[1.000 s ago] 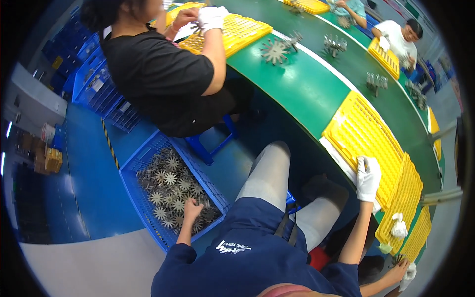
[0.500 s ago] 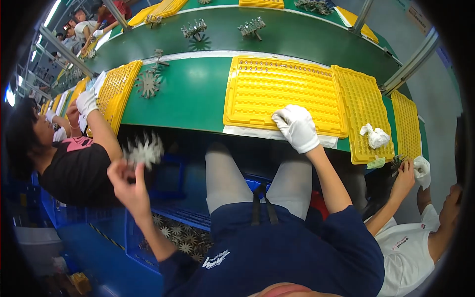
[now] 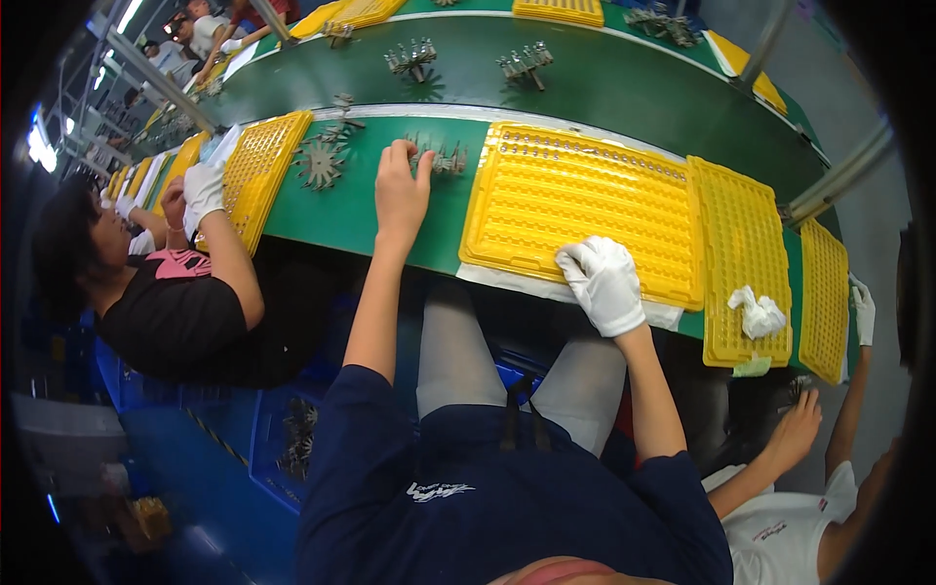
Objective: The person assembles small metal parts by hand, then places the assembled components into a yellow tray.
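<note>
My bare left hand (image 3: 402, 200) is over the green bench, its fingers closed at the edge of a star-shaped metal part (image 3: 447, 159) with many prongs. The part is seen nearly edge-on, and the fingers hide some of it. My white-gloved right hand (image 3: 603, 285) rests at the front edge of a yellow tray (image 3: 585, 214), fingers curled together; whatever they hold, if anything, is hidden. Small shiny pieces sit in the tray's back rows. Left of my left hand, another star-shaped part (image 3: 320, 162) lies on the bench.
More yellow trays (image 3: 736, 244) stand to the right, one bearing a crumpled white cloth (image 3: 758, 314). Metal parts on stems (image 3: 526, 64) stand on the dark green strip behind. Co-workers sit on both sides. A blue crate (image 3: 268, 448) with metal parts is low at left.
My left hand has carried the star-shaped part from beside my lap up and right, over the bench. My right hand stays at the tray's front edge. The view has shifted slightly.
</note>
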`<action>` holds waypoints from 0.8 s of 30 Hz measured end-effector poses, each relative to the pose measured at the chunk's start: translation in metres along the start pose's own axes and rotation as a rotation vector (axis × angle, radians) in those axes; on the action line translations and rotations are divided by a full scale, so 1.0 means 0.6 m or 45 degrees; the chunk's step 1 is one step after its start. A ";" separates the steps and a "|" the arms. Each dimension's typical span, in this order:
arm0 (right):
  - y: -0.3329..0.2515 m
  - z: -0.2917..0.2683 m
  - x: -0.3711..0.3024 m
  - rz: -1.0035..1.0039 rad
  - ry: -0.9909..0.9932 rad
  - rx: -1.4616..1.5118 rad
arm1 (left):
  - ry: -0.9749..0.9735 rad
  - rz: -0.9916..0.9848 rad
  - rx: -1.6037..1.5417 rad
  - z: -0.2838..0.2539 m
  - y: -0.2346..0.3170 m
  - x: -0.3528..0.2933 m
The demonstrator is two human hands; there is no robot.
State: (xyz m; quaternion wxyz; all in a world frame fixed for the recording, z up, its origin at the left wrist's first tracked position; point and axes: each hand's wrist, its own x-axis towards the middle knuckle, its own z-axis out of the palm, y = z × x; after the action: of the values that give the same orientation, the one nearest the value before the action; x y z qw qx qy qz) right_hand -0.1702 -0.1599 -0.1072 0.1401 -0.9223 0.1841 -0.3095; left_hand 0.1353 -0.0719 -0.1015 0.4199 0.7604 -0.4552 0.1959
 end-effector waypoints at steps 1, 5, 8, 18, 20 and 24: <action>0.002 0.002 -0.001 0.009 -0.002 -0.019 | -0.016 -0.072 -0.020 -0.003 -0.001 0.000; 0.000 0.002 0.002 0.009 -0.015 -0.013 | 0.071 0.022 0.046 -0.028 0.000 -0.009; 0.003 -0.004 0.003 0.036 -0.017 -0.037 | 0.071 -0.027 0.065 -0.049 0.023 -0.037; -0.001 0.004 -0.005 -0.004 0.041 -0.018 | 0.134 -0.290 0.115 -0.060 0.015 -0.226; 0.000 0.003 -0.006 -0.006 0.044 -0.029 | 0.111 -0.149 0.176 -0.055 0.014 -0.229; 0.002 0.000 -0.001 -0.027 0.043 -0.022 | 0.126 -0.218 0.147 -0.052 0.011 -0.213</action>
State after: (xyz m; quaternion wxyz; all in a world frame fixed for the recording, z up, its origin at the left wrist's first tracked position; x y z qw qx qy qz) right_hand -0.1709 -0.1603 -0.1083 0.1258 -0.9200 0.1794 -0.3251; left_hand 0.0673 0.0197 -0.1675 0.4125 0.8088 -0.3552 0.2226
